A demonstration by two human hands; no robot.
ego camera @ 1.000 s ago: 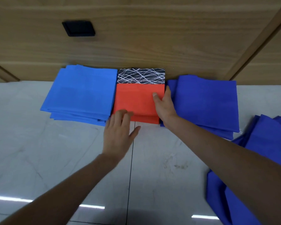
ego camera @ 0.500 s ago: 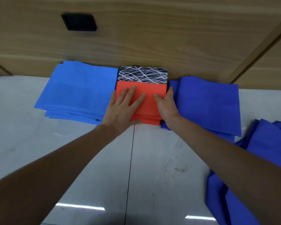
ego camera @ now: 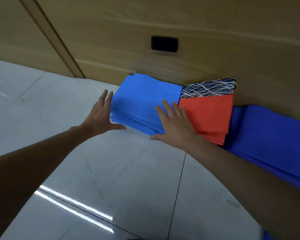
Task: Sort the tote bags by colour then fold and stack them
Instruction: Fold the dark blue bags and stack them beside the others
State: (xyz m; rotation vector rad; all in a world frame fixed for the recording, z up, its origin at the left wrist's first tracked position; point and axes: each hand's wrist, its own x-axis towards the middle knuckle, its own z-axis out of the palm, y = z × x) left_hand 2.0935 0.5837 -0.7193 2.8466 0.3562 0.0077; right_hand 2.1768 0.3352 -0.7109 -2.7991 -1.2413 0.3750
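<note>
Your left hand [ego camera: 100, 118], fingers straight, now at left edge of light blue stack [ego camera: 140, 101]; your right hand [ego camera: 176, 125] flat on its right side. Both off red stack [ego camera: 210, 115], pressed moments earlier. Stacks lie on floor [ego camera: 59, 104] by wall [ego camera: 215, 49].

You see a light blue stack [ego camera: 142, 99], orange-red stack [ego camera: 210, 115], black white-scribbled bag [ego camera: 210, 89], and royal blue stack [ego camera: 267, 135].
</note>
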